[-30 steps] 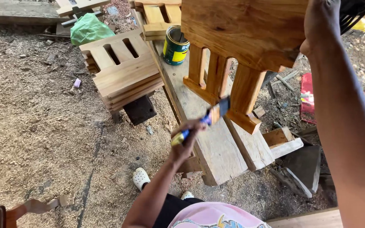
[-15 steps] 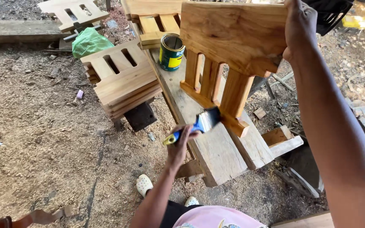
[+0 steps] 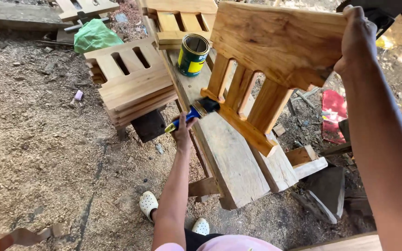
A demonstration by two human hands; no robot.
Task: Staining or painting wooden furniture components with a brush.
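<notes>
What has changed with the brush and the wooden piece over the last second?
The left hand carried the paintbrush up and left along the lower rail, to the far-left end of the slatted wooden panel. The right hand kept its grip on the panel's top corner; the can stayed on the plank.

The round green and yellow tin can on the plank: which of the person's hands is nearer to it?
Left. The left hand holds a blue-handled paintbrush just below the can; the right hand grips the slatted wooden panel far to its right.
</notes>
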